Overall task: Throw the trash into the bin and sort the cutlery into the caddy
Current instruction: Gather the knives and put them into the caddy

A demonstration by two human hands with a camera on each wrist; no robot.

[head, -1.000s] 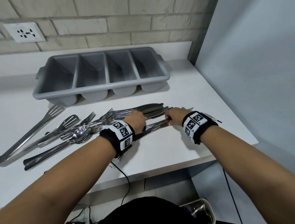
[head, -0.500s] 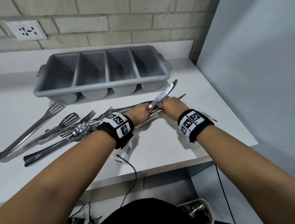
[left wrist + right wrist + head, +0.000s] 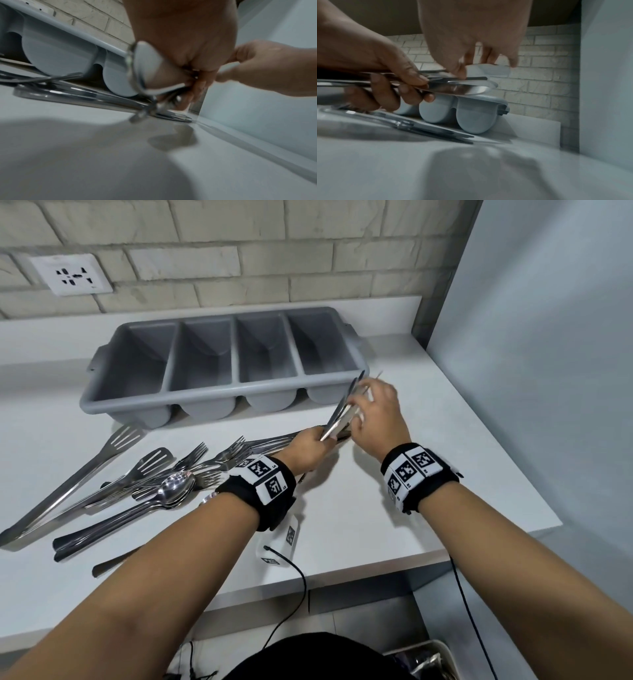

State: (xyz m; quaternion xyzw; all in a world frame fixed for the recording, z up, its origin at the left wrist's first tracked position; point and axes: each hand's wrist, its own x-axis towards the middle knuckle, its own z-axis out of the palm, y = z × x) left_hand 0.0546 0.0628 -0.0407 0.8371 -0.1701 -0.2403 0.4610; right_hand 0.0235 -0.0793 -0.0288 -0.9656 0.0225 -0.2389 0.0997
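Observation:
The grey four-compartment caddy [image 3: 226,361] stands at the back of the white counter, with nothing visible in its compartments. My left hand [image 3: 306,448] grips a bundle of table knives [image 3: 339,412] by their handles, blades tilted up toward the caddy's front right corner. My right hand [image 3: 376,412] hovers over the blades with fingers spread; in the right wrist view its thumb [image 3: 461,73] touches the knives [image 3: 462,90]. More knives [image 3: 436,129] lie flat on the counter below. The left wrist view shows the held handle ends [image 3: 147,67] under my left hand [image 3: 180,33].
A pile of forks [image 3: 219,460], spoons [image 3: 174,487] and slotted serving tools [image 3: 120,443] lies on the counter to the left. A grey partition wall [image 3: 548,371] closes the right side. Below the counter edge at the lower right is a bin [image 3: 442,648].
The knives have come up off the counter in my left hand and now tilt toward the caddy. My right hand has slid up along the blades and spread its fingers.

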